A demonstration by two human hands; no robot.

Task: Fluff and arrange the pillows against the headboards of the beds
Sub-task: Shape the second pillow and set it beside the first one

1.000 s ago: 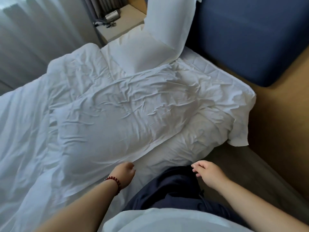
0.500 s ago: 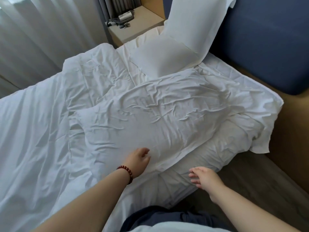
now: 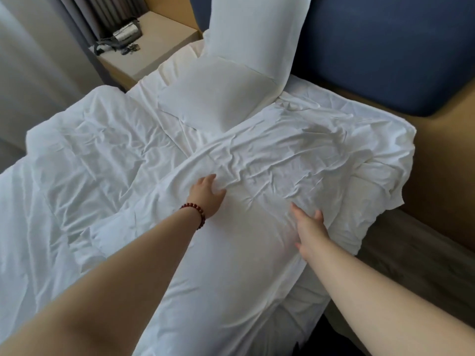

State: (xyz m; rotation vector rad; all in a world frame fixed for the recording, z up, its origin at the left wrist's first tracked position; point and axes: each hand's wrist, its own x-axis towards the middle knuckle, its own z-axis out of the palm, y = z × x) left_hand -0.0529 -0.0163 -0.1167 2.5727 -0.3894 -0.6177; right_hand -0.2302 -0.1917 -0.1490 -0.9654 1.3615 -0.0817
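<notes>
A large wrinkled white pillow [image 3: 270, 176] lies flat across the near corner of the bed. My left hand [image 3: 207, 195], with a red bead bracelet at the wrist, rests on its middle with fingers curled into the fabric. My right hand [image 3: 309, 227] lies flat on the pillow's near right side, fingers spread. Farther back, a second white pillow [image 3: 218, 98] lies flat, and a third [image 3: 257, 34] stands upright against the blue headboard [image 3: 385, 47].
A rumpled white duvet [image 3: 90, 163] covers the bed to the left. A beige nightstand [image 3: 154, 52] with a dark bag and keys stands at the back left beside curtains. Wooden floor [image 3: 411, 265] and a tan wall panel run along the right.
Both hands have reached forward from the bed's edge onto the large pillow. The view has moved closer to the bed and headboard.
</notes>
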